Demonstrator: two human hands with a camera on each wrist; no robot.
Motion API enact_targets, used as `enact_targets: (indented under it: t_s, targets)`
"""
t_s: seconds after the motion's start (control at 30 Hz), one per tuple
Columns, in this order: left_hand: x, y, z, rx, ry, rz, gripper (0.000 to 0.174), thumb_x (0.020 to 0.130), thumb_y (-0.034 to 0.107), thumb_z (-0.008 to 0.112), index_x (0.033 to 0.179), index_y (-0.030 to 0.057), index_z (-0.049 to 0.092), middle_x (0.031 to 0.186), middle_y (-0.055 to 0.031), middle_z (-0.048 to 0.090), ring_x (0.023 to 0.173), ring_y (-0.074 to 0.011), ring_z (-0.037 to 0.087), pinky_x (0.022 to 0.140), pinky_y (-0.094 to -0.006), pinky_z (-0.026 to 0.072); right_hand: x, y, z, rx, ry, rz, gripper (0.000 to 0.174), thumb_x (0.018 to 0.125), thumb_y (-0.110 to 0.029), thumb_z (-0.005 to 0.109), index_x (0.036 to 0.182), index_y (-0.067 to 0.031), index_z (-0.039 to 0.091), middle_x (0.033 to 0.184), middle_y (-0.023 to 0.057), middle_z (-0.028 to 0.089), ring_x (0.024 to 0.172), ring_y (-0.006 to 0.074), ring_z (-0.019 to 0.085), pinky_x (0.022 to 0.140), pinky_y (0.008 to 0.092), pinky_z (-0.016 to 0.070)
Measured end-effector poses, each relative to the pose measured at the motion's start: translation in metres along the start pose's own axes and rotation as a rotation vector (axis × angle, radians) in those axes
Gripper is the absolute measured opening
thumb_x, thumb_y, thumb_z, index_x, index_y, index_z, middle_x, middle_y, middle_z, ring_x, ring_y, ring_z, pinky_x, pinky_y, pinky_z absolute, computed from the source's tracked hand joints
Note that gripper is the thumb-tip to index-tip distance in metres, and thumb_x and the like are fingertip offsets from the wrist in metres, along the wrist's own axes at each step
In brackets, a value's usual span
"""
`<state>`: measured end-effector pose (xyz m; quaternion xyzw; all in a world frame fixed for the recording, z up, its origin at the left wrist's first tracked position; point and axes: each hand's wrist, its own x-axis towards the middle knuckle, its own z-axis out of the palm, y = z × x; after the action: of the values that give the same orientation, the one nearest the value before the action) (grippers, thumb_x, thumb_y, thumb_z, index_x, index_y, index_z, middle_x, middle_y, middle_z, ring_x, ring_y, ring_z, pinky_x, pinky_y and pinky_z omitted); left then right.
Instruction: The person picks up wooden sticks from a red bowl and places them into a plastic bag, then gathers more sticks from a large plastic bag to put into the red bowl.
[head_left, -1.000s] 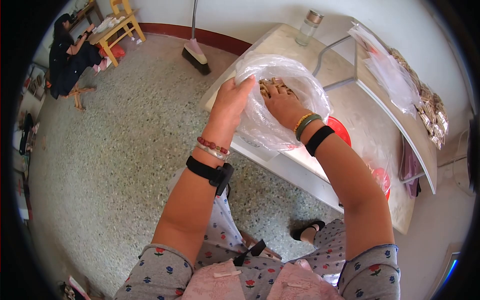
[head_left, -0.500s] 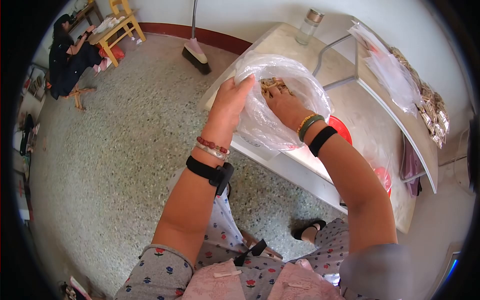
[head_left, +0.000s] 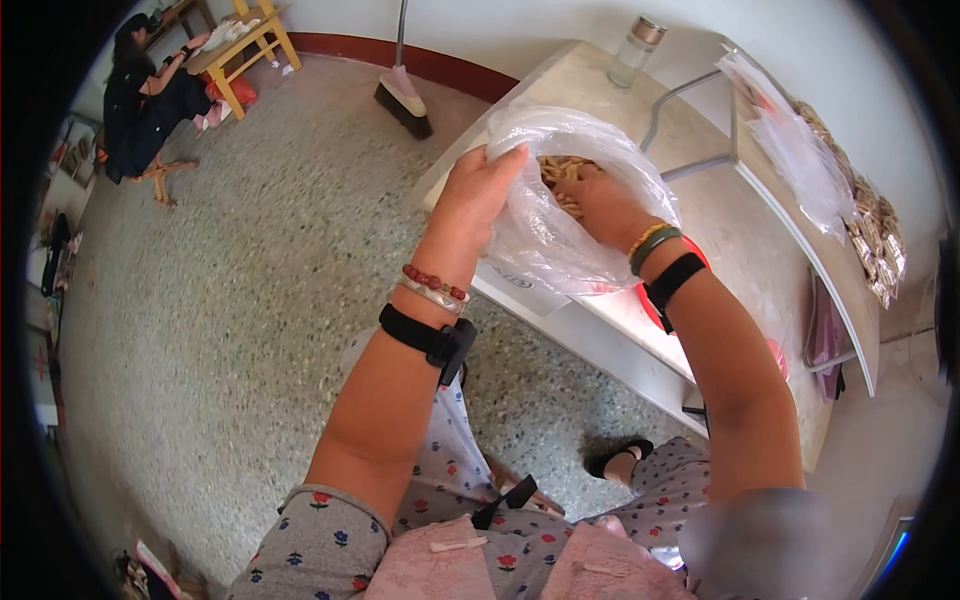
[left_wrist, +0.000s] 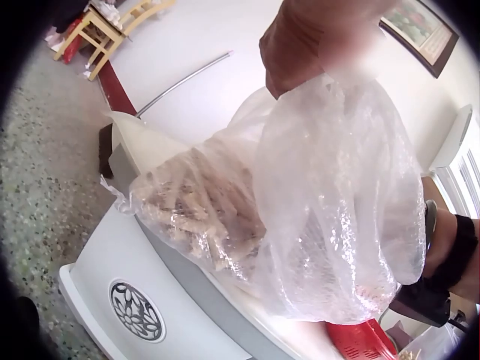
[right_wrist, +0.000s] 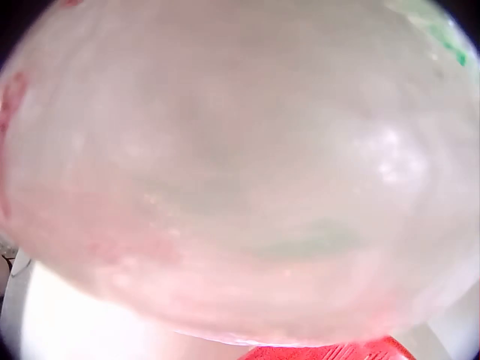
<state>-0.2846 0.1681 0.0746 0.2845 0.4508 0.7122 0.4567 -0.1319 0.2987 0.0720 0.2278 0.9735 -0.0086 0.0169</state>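
A clear plastic bag (head_left: pixel 560 255) stands open-mouthed over the table, holding brown stick-like pieces (head_left: pixel 563 172). My left hand (head_left: pixel 472 195) grips the bag's rim on its left side, thumb over the edge. Inside the mouth is my right hand (head_left: pixel 612 210), blurred, its fingers at the pieces; I cannot tell whether they hold any. In the left wrist view the pieces (left_wrist: pixel 202 210) show through the bag (left_wrist: pixel 337 217) below my left hand (left_wrist: pixel 311 41). The bag's plastic (right_wrist: pixel 240 165) fills the right wrist view and hides my right hand there.
Beside the bag is a red basket (left_wrist: pixel 360 341), partly covered in the head view. A glass jar (head_left: pixel 636 52) stands at the table's (head_left: pixel 560 80) back. A raised board (head_left: pixel 815 220) carries plastic bags and shiny packets (head_left: pixel 875 240). A broom (head_left: pixel 402 105) leans by the wall; a person (head_left: pixel 140 95) sits far left.
My right hand has drawn back toward the right inside the bag, uncovering more of the pieces. My left hand keeps its grip on the rim. The head view has shifted slightly.
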Motion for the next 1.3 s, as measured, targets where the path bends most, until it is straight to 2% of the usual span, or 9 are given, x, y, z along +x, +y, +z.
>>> enact_targets:
  t_s: [0.13, 0.23, 0.3, 0.53, 0.67, 0.77, 1.07, 1.13, 1.3]
  targets:
    - [-0.002, 0.003, 0.004, 0.034, -0.007, -0.018, 0.032, 0.089, 0.021, 0.059, 0.109, -0.0040, 0.057, 0.100, -0.0089, 0.061, 0.087, -0.0149, 0.060, 0.073, -0.0302, 0.0500, -0.005, 0.017, -0.016, 0.310, 0.075, 0.035, 0.045, 0.069, -0.017, 0.067, 0.113, -0.0095, 0.061, 0.105, 0.0184, 0.062, 0.099, 0.0306, 0.059, 0.087, 0.0373, 0.0459]
    - [-0.004, 0.003, 0.006, 0.015, 0.005, 0.000, 0.034, 0.087, 0.021, 0.059, 0.103, -0.0085, 0.059, 0.093, -0.0105, 0.063, 0.077, -0.0138, 0.061, 0.065, -0.0285, 0.0490, -0.006, 0.022, -0.027, 0.383, 0.034, 0.365, 0.042, 0.073, -0.018, 0.066, 0.111, -0.0038, 0.060, 0.107, 0.0194, 0.062, 0.097, 0.0305, 0.060, 0.086, 0.0361, 0.0464]
    - [-0.004, 0.004, 0.005, 0.054, -0.070, -0.055, 0.032, 0.089, 0.019, 0.059, 0.110, -0.0044, 0.056, 0.102, -0.0097, 0.061, 0.088, -0.0149, 0.060, 0.073, -0.0301, 0.0501, -0.001, 0.040, -0.025, 0.570, 0.015, 0.594, 0.041, 0.075, -0.020, 0.066, 0.110, -0.0003, 0.060, 0.105, 0.0167, 0.063, 0.095, 0.0275, 0.061, 0.085, 0.0343, 0.0463]
    - [-0.001, 0.001, 0.008, 0.019, -0.081, -0.048, 0.033, 0.089, 0.019, 0.059, 0.111, -0.0045, 0.056, 0.103, -0.0103, 0.061, 0.089, -0.0152, 0.060, 0.074, -0.0299, 0.0503, -0.001, 0.036, -0.039, 1.526, 0.217, 0.584, 0.031, 0.076, -0.006, 0.064, 0.105, 0.0030, 0.059, 0.097, 0.0111, 0.063, 0.085, 0.0212, 0.062, 0.077, 0.0341, 0.0514]
    - [-0.001, -0.001, 0.010, 0.044, -0.009, -0.020, 0.033, 0.089, 0.020, 0.059, 0.112, -0.0045, 0.055, 0.103, -0.0108, 0.061, 0.089, -0.0160, 0.061, 0.075, -0.0305, 0.0506, 0.002, 0.029, -0.053, 1.664, 0.143, 0.634, 0.030, 0.076, -0.004, 0.067, 0.103, 0.0035, 0.057, 0.094, 0.0110, 0.062, 0.083, 0.0214, 0.062, 0.074, 0.0347, 0.0536]
    - [0.001, 0.000, 0.007, 0.018, 0.024, 0.010, 0.033, 0.088, 0.019, 0.060, 0.111, -0.0048, 0.055, 0.104, -0.0111, 0.061, 0.088, -0.0166, 0.061, 0.075, -0.0308, 0.0506, -0.003, 0.023, -0.056, 1.733, 0.052, 0.357, 0.027, 0.080, -0.017, 0.070, 0.098, -0.0013, 0.058, 0.087, 0.0098, 0.063, 0.076, 0.0210, 0.064, 0.063, 0.0354, 0.0552]
    - [0.004, 0.000, 0.003, 0.047, 0.045, 0.020, 0.034, 0.086, 0.017, 0.061, 0.110, -0.0064, 0.056, 0.103, -0.0116, 0.062, 0.089, -0.0175, 0.061, 0.076, -0.0312, 0.0503, 0.005, 0.056, -0.032, 1.965, -0.043, 0.601, 0.019, 0.089, -0.024, 0.060, 0.097, -0.0067, 0.059, 0.089, 0.0072, 0.064, 0.082, 0.0213, 0.063, 0.065, 0.0379, 0.0552]
    - [0.004, 0.000, 0.004, 0.026, 0.036, 0.023, 0.034, 0.086, 0.017, 0.062, 0.109, -0.0065, 0.056, 0.102, -0.0116, 0.062, 0.088, -0.0175, 0.061, 0.076, -0.0311, 0.0503, 0.003, 0.046, -0.027, 1.996, 0.120, 0.802, 0.020, 0.093, -0.028, 0.052, 0.094, -0.0096, 0.058, 0.089, 0.0063, 0.062, 0.079, 0.0224, 0.062, 0.063, 0.0391, 0.0543]
    - [0.002, 0.002, 0.005, -0.002, 0.026, 0.029, 0.034, 0.086, 0.018, 0.062, 0.110, -0.0065, 0.056, 0.103, -0.0115, 0.061, 0.089, -0.0174, 0.061, 0.076, -0.0310, 0.0504, -0.001, 0.025, -0.024, 2.225, 0.273, 0.776, 0.019, 0.090, -0.028, 0.054, 0.090, -0.0095, 0.056, 0.085, 0.0070, 0.060, 0.075, 0.0235, 0.059, 0.060, 0.0411, 0.0531]
